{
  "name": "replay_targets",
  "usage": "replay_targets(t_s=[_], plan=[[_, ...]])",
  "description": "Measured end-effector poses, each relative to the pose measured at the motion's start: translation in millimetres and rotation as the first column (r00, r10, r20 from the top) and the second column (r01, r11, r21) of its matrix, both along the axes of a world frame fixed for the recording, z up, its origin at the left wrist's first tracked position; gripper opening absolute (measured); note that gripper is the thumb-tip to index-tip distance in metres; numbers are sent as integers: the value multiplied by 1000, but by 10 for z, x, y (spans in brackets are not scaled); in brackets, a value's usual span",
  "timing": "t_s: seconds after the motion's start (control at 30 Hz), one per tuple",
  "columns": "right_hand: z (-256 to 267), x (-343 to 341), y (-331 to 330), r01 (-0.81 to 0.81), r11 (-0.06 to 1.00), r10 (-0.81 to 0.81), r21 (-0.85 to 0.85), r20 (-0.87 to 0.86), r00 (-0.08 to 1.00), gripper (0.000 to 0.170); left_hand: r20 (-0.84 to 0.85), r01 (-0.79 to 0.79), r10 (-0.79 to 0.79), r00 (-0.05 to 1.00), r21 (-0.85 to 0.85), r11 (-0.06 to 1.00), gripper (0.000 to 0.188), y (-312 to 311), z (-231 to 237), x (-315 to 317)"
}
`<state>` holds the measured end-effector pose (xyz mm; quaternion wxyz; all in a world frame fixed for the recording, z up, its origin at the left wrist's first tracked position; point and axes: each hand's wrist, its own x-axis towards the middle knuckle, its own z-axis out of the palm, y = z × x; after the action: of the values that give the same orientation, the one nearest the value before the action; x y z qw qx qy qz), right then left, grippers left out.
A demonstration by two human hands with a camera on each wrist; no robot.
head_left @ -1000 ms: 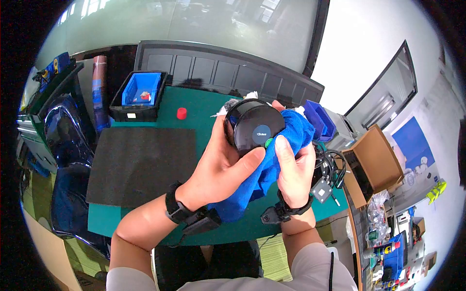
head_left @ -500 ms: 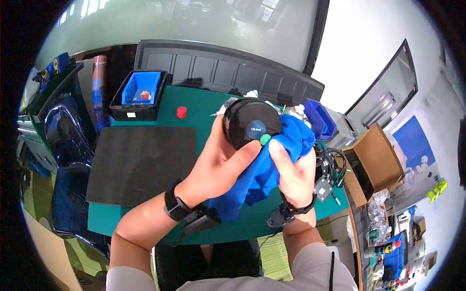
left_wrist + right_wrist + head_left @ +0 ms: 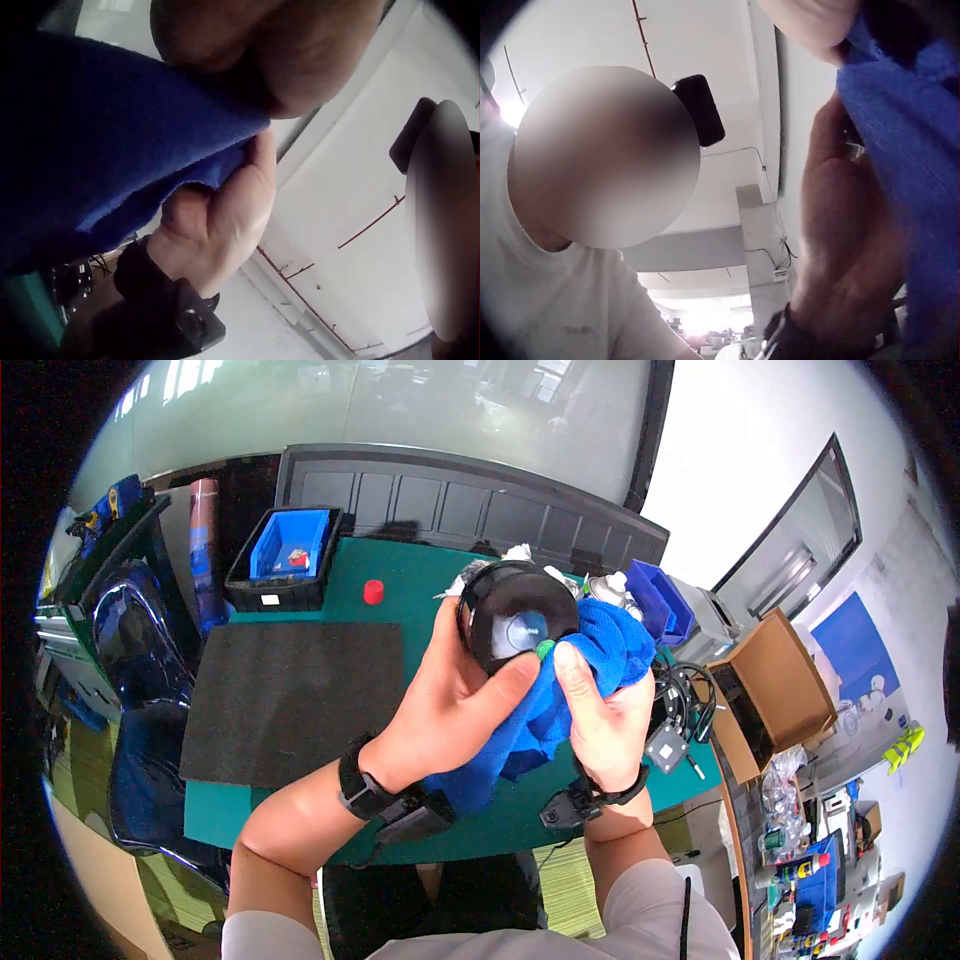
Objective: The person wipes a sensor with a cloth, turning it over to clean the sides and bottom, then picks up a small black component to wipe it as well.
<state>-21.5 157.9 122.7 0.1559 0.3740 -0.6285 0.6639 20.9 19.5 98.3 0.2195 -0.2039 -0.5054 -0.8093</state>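
Note:
A glossy black round object [image 3: 510,605] with a round label and a small green dot [image 3: 545,650] at its edge is held up over the table. The left hand [image 3: 445,705] grips its left side, thumb across the lower front. Bunched in the right hand [image 3: 605,720] is a blue cloth [image 3: 610,640], pinched under the thumb beside the green dot. The cloth hangs down between both wrists. In the left wrist view the cloth [image 3: 150,127] covers much of the left side, with the right hand [image 3: 225,225] behind it. The right wrist view shows the cloth [image 3: 907,135] beside the left hand [image 3: 847,217].
A dark mat [image 3: 295,700] lies on the green table [image 3: 215,810] at left. Behind it stand a red cap [image 3: 373,592] and a black bin [image 3: 275,595] holding a blue tray. To the right are a spray can [image 3: 608,588], a blue bin [image 3: 665,605], cables [image 3: 680,695] and an open carton [image 3: 790,680].
The black object has turned and shifted slightly left, its label moving lower left. The right thumb has moved slightly left, and more of the spray can shows behind the cloth.

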Motion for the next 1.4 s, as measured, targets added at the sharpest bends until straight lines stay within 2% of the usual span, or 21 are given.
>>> replay_targets(t_s=[0.03,0.1,0.13,0.17,0.23,0.27,0.3,0.37,0.43,0.53,0.63,0.73,0.9,0.97,1.0,1.07,1.1,1.17,1.23,1.3,1.4], plan=[[-13,-27,7,2,1000,-2,-2,1,1000,25,-43,-6,6,999,-12,1000,57,33,-7,16],[-36,-74,7,130,992,-128,0,-189,974,18,-84,-12,10,996,-25,1000,59,53,-21,22],[-49,-60,-4,61,995,-67,-80,-68,995,12,-100,-15,8,995,-66,998,60,55,-36,13],[-54,-80,2,61,995,-66,-80,-68,995,12,-116,-19,7,993,-107,994,61,56,-44,10],[-42,-172,28,219,974,-220,-57,-7,975,15,-93,24,-30,995,-65,998,60,56,-13,8],[-1,-206,34,208,976,-207,-70,19,978,20,-84,59,-63,994,-54,997,60,54,14,16],[28,-261,11,30,985,-27,-169,18,999,29,-75,92,-95,993,-43,995,61,43,31,20],[117,-204,5,-160,916,188,-368,40,981,28,-88,63,-71,994,-94,994,60,-14,45,25],[124,-245,132,-167,925,185,-342,20,983,35,-8,279,-279,960,108,954,59,-36,98,31],[152,-247,169,-132,921,155,-366,34,987,36,-21,279,-279,960,121,953,60,-13,86,16],[166,-237,172,-173,931,190,-321,23,982,36,-8,256,-257,966,122,959,62,9,58,0],[129,-253,158,-312,914,321,-260,-11,947,36,-16,225,-225,974,89,970,60,2,60,4],[118,-249,125,-363,906,368,-219,-18,930,37,47,159,-161,986,32,987,59,-26,36,29],[103,-327,217,-211,959,245,187,-180,953,54,-35,66,-70,997,-108,992,59,-38,-6,-8],[125,-257,180,-256,962,265,98,-102,959,41,-35,66,-70,997,-107,992,59,-39,-17,-17],[130,-182,126,-223,973,227,66,-62,972,41,-72,30,-45,996,-190,981,59,-34,-29,-26],[123,-159,99,-187,982,187,33,-22,982,40,-73,32,-46,996,-189,981,59,-29,-33,-20],[81,-154,55,-106,994,108,35,-85,990,36,45,88,-82,996,-154,984,62,-22,-44,-6],[47,-161,60,-53,999,52,12,25,998,34,6,91,-91,996,-135,987,61,-2,-21,3],[47,-171,67,-77,997,77,-32,5,997,32,71,115,-102,992,-207,972,63,-36,-4,28],[148,-153,180,-207,978,203,40,87,975,31,79,145,-128,989,-274,951,65,-140,62,24]])
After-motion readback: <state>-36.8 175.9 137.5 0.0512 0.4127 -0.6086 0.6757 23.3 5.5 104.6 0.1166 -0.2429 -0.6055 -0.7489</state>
